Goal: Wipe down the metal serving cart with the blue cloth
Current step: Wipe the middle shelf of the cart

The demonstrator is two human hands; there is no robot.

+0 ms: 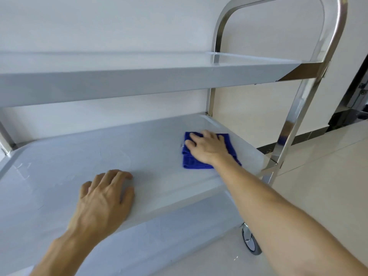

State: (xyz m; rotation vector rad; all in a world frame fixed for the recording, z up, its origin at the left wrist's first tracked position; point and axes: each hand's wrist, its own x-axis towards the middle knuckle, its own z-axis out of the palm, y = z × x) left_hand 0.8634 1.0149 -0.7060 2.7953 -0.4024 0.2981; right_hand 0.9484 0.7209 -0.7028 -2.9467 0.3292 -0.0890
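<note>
blue cloth [207, 151] lies folded near the right rim of the cart's middle shelf [111, 148], my right hand [209, 149] pressing it flat with straight fingers. my left hand [105, 198] rests open by the front edge; bare shelf stretches leftward.

Pale wall, glossy floor and a dark fixture made up the surroundings.

A plain off-white wall [99, 20] stood beyond the hands, filling the upper part of the view and showing again lower down, farther than the right hand. A floor [328, 176] of large, glossy cream tiles lay to the right of the right hand and ran down beneath that forearm, catching soft reflections. A dark baseboard strip [302, 139] ran along the foot of the wall, right of the right hand. At the far right edge, above and well apart from the right hand, stood a dark fixture [356, 100] with metal parts, too cropped to identify.
</note>
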